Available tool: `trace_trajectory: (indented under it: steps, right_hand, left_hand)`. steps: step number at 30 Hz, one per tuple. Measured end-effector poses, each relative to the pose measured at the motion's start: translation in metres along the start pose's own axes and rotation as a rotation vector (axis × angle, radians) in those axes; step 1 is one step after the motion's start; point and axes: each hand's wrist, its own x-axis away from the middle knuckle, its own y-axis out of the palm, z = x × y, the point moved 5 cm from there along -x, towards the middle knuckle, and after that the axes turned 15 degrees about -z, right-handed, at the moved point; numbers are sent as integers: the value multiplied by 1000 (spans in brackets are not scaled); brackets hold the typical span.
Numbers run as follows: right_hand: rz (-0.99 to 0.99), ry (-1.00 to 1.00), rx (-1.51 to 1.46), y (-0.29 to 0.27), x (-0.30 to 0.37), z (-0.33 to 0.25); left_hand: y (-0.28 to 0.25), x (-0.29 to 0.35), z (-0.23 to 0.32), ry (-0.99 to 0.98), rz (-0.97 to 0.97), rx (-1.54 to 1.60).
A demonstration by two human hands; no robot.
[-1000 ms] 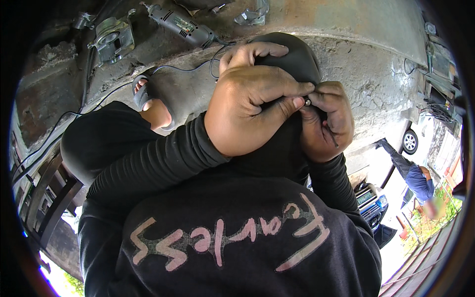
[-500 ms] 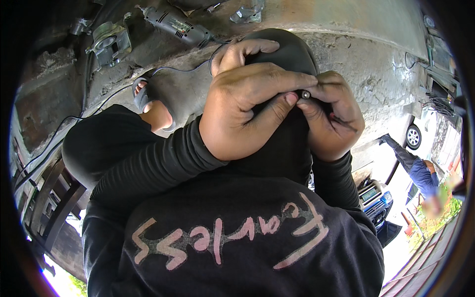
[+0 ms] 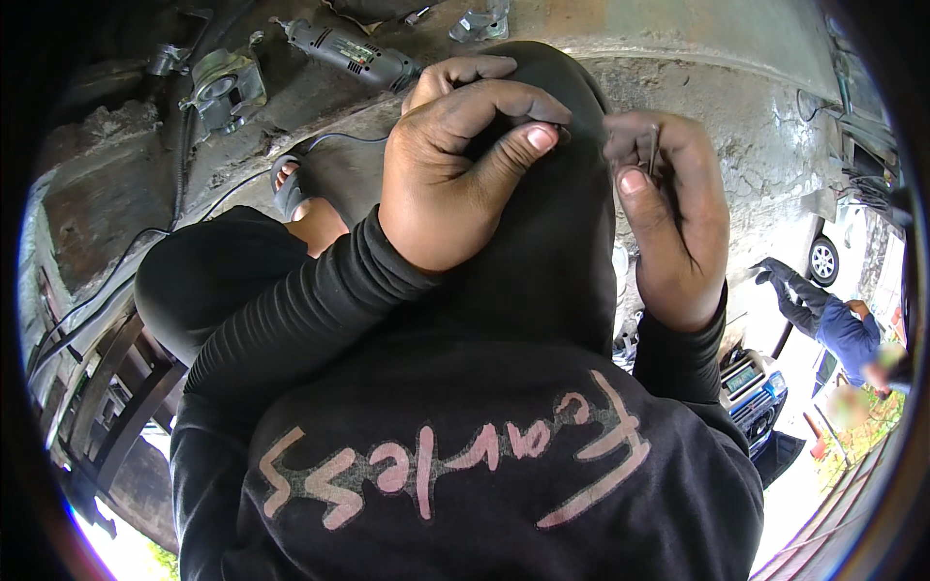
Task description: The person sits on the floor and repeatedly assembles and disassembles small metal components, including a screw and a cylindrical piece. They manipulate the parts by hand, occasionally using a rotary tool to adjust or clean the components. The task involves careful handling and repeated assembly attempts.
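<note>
Grinder lies on the concrete ledge at its upper left. I see my left hand with fingers narrowly curled, pinching dark fabric. My right hand pinches a thin metal pin just beside it.

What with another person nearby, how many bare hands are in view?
2. The left hand is raised at centre, fingers curled; the right hand beside it pinches a thin metal piece. The distant person at right is too small to show hands.
</note>
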Motion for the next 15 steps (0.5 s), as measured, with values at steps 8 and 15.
trace_trajectory:
  steps: [8, 15]
  right_hand:
    - [-44, -129, 506, 15, 1, -9]
    - [-139, -63, 544, 18, 1, -9]
  left_hand:
    - [0, 7, -3, 70, 36, -104]
    - [2, 8, 2, 112, -53, -231]
